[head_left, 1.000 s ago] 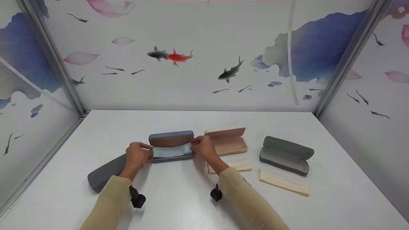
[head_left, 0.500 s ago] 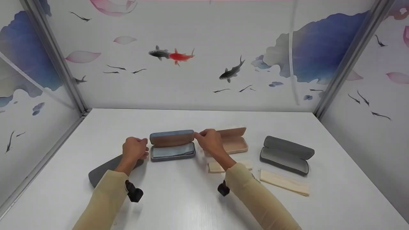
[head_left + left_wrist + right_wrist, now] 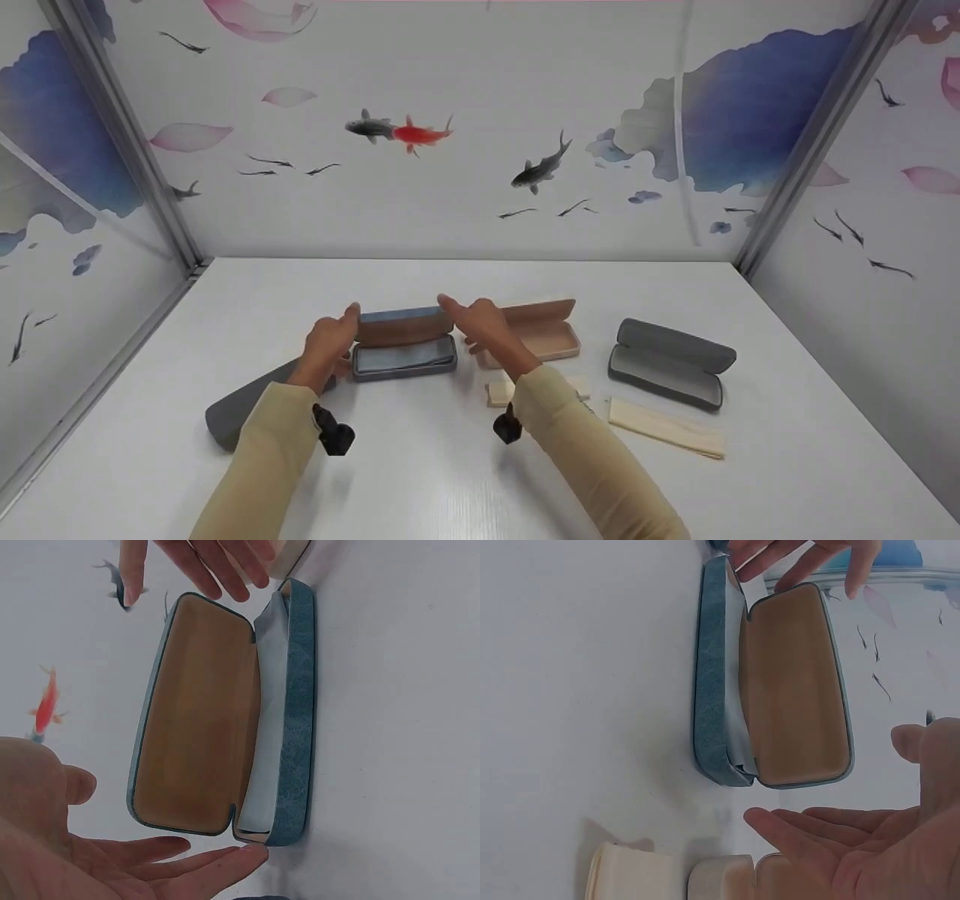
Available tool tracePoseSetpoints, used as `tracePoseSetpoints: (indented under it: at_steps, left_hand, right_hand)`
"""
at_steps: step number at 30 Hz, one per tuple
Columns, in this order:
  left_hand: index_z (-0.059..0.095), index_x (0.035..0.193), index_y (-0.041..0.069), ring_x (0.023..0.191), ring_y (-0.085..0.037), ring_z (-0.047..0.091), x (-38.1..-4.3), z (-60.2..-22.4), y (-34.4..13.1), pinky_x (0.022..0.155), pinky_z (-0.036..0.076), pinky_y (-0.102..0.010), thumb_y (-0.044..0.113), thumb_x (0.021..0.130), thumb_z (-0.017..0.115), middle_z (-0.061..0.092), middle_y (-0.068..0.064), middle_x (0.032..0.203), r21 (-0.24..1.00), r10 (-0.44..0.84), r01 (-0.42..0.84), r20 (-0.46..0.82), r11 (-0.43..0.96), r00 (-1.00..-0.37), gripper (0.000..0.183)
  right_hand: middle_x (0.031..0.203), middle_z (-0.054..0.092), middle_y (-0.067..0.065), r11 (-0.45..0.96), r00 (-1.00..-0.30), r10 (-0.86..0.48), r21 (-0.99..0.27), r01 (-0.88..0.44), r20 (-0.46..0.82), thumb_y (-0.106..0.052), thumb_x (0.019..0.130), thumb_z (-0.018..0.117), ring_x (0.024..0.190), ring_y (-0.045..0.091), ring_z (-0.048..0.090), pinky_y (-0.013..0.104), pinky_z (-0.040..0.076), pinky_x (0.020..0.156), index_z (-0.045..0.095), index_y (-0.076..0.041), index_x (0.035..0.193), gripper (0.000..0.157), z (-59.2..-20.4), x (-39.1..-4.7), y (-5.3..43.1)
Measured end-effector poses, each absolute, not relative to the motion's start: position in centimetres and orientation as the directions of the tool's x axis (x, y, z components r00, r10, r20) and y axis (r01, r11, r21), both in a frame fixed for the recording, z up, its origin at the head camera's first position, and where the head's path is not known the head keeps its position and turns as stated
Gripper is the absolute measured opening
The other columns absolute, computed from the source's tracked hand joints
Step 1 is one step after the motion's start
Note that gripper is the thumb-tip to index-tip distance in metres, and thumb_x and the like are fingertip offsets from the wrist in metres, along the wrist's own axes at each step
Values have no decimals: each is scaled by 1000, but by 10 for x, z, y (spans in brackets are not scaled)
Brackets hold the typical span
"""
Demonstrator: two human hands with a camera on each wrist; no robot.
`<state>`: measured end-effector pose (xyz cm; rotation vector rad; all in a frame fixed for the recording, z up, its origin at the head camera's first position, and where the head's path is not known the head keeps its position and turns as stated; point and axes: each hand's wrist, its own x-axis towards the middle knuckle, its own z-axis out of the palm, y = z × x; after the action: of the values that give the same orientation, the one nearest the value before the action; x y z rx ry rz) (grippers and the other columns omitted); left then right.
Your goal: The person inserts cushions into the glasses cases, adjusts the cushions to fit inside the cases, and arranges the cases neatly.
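A blue glasses case (image 3: 442, 365) stands open on the table, its brown-lined lid (image 3: 196, 720) tilted up and back. Folded in its base lies a light blue cloth (image 3: 401, 355). My left hand (image 3: 330, 343) is at the case's left end, fingers straight and thumb raised by the lid's edge; in the left wrist view its fingertips reach the base's corner, but contact is unclear. At the other end is my right hand (image 3: 480, 324), with straight fingers and a raised thumb; the right wrist view shows a gap between it and the case. Neither hand holds anything.
Left of the blue case lies a closed grey case (image 3: 244, 409), partly behind my left arm. A tan open case (image 3: 555, 341) and a cream folded cloth (image 3: 500, 394) are right of it. Farther right are a grey open case (image 3: 667, 367) and another cream cloth (image 3: 667, 429).
Both hands held the cloth's ends, then let go, leaving it lying in the base. Now the fingers have straightened at the case's ends, and the thumbs have risen beside the lid.
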<state>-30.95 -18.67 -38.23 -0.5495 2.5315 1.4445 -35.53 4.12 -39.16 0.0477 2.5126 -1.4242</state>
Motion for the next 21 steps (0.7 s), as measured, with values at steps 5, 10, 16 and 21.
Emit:
tracePoseSetpoints:
  at_steps: [5,10,16,21]
  left_hand:
    - [33,147,-15,131,-43,51,-311,-386,-182,110,45,-51,45,106,28,48,-32,142,792,-240,-363,-278,491,-930,72]
    - [36,145,-15,127,-44,54,-308,-388,-182,103,51,-51,47,106,32,50,-33,138,797,-251,-353,-259,490,-933,74]
    - [43,139,-17,125,-45,54,-304,-390,-180,104,48,-53,50,105,38,52,-35,136,821,-251,-292,-187,491,-950,76]
    - [41,139,-19,129,-46,51,-304,-392,-180,109,44,-54,45,105,43,51,-36,136,833,-265,-286,-175,473,-948,72]
  right_hand:
    - [140,53,23,492,-956,-87,-846,204,-281,-64,95,53,115,38,65,45,58,91,36,6,149,90,-397,-359,37]
    - [132,57,24,438,-957,-101,-876,203,-273,-64,94,54,115,40,65,46,59,90,35,7,148,91,-402,-361,35]
    - [129,58,24,449,-968,-102,-879,161,-229,-59,95,56,110,37,66,45,61,84,41,10,143,85,-406,-359,29]
    - [126,60,22,466,-972,-74,-870,163,-222,-55,96,57,107,32,66,42,61,81,46,10,137,77,-408,-360,27]
